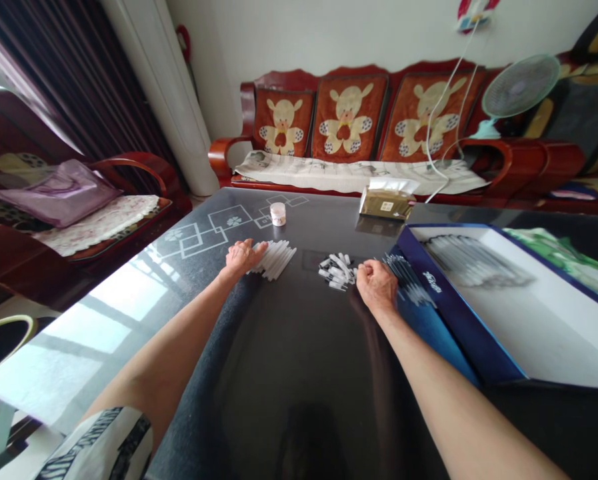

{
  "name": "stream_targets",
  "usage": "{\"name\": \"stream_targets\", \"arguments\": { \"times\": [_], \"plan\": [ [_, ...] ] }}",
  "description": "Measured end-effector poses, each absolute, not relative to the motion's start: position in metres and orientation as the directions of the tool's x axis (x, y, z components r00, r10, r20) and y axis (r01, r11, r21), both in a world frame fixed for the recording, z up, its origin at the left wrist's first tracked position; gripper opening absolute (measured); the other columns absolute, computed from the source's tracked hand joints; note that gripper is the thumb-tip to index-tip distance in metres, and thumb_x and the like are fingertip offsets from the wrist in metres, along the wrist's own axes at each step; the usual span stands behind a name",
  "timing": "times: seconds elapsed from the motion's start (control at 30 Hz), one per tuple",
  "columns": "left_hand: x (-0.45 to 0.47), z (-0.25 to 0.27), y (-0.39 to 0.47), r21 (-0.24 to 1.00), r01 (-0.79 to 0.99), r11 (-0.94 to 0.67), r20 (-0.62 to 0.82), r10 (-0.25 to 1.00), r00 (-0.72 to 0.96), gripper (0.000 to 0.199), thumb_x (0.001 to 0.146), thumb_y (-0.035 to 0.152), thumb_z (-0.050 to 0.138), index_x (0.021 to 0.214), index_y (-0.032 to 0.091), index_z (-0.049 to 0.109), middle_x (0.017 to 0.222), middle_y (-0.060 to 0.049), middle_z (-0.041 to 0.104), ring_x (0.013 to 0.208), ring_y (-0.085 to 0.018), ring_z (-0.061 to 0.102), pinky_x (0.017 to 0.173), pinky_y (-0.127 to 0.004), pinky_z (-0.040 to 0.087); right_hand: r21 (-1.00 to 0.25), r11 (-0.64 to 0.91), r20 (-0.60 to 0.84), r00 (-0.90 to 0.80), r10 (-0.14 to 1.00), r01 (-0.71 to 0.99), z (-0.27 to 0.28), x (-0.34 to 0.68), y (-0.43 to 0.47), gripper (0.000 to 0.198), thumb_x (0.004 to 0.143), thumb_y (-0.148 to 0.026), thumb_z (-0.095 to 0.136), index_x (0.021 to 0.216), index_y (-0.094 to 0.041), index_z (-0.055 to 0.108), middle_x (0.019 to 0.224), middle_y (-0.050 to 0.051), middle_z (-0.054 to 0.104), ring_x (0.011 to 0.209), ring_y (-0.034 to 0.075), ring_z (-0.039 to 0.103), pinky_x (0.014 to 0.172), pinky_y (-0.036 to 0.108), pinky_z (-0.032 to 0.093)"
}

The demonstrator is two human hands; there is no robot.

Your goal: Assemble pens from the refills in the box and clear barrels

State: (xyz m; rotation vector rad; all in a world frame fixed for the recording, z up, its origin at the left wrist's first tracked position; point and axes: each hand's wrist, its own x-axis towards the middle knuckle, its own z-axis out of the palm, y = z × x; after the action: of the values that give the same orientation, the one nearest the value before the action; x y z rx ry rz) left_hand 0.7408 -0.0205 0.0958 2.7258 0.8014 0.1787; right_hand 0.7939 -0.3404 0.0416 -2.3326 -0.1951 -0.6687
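My left hand [243, 257] rests at the left side of a row of white translucent tubes [277, 259], which look like pen barrels. Its thumb stretches over their far ends, apart from the fingers. At the right edge of a small heap of white and black pen caps [337, 271] is my right hand [377, 283], its fingers curled together. Whatever they pinch is too small to make out. Just right of that hand lies a bundle of thin dark sticks with clear parts, like pen refills [409, 280], beside the blue box.
A blue box [483, 313] with a white inside holds a bunch of grey slim pens [471, 260]. Green-and-white packaging [563, 257] lies beyond it. A small round tub [277, 214] and a tissue pack [387, 200] stand toward the back of the glossy dark table [299, 360].
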Motion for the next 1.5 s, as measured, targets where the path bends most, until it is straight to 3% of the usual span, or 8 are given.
{"name": "stream_targets", "arguments": {
  "times": [0.2,0.37,0.67,1.13,1.33,1.5],
  "plan": [
    [0.745,0.092,-0.040,0.296,0.508,-0.809,-0.061,0.514,0.855,0.089,0.072,0.083,0.035,0.139,0.025,0.040,0.142,-0.018,0.041,0.129,-0.042,0.038,0.100,-0.058,0.032,-0.581,-0.751,0.513,0.858,-0.040,0.313,0.041,0.794,-0.340,0.026,0.077,-0.034,0.045,0.082,-0.017,0.064,0.077,0.010,0.065,0.079,0.023,0.058,0.078,0.034,0.042],
    [0.743,0.094,-0.059,0.261,0.525,-0.810,-0.093,0.520,0.849,0.103,0.063,0.087,0.042,0.145,0.027,0.028,0.147,-0.017,0.033,0.131,-0.043,0.033,0.101,-0.061,0.030,-0.584,-0.748,0.515,0.856,-0.041,0.316,0.040,0.795,-0.340,0.027,0.078,-0.035,0.044,0.084,-0.017,0.063,0.077,0.009,0.064,0.079,0.022,0.058,0.078,0.033,0.043],
    [0.735,0.090,-0.088,0.198,0.467,-0.862,-0.028,0.471,0.882,0.089,0.071,0.074,0.048,0.143,0.024,0.032,0.142,-0.016,0.038,0.125,-0.041,0.038,0.098,-0.056,0.034,-0.587,-0.747,0.507,0.861,-0.039,0.312,0.041,0.794,-0.340,0.027,0.078,-0.035,0.044,0.085,-0.016,0.063,0.081,0.010,0.066,0.081,0.023,0.059,0.080,0.034,0.043],
    [0.734,0.091,-0.111,0.222,0.430,-0.875,0.013,0.444,0.896,0.067,0.079,0.061,0.050,0.134,0.023,0.042,0.132,-0.018,0.046,0.118,-0.038,0.044,0.094,-0.054,0.038,-0.601,-0.746,0.477,0.877,-0.047,0.287,0.045,0.789,-0.339,0.026,0.080,-0.033,0.046,0.086,-0.016,0.064,0.080,0.009,0.064,0.079,0.021,0.058,0.078,0.032,0.043],
    [0.734,0.088,-0.122,0.191,0.453,-0.871,0.040,0.468,0.883,0.069,0.086,0.057,0.042,0.141,0.017,0.035,0.137,-0.021,0.041,0.123,-0.041,0.041,0.098,-0.056,0.034,-0.602,-0.747,0.473,0.880,-0.050,0.281,0.044,0.789,-0.338,0.027,0.080,-0.032,0.045,0.088,-0.015,0.065,0.082,0.010,0.065,0.080,0.022,0.059,0.077,0.032,0.043],
    [0.731,0.090,-0.126,0.196,0.449,-0.872,0.011,0.460,0.888,0.074,0.083,0.061,0.044,0.143,0.019,0.033,0.135,-0.020,0.044,0.123,-0.041,0.042,0.098,-0.054,0.035,-0.607,-0.739,0.486,0.872,-0.052,0.294,0.042,0.790,-0.337,0.027,0.080,-0.031,0.045,0.089,-0.015,0.065,0.083,0.010,0.065,0.082,0.022,0.059,0.078,0.032,0.043]
  ]
}}
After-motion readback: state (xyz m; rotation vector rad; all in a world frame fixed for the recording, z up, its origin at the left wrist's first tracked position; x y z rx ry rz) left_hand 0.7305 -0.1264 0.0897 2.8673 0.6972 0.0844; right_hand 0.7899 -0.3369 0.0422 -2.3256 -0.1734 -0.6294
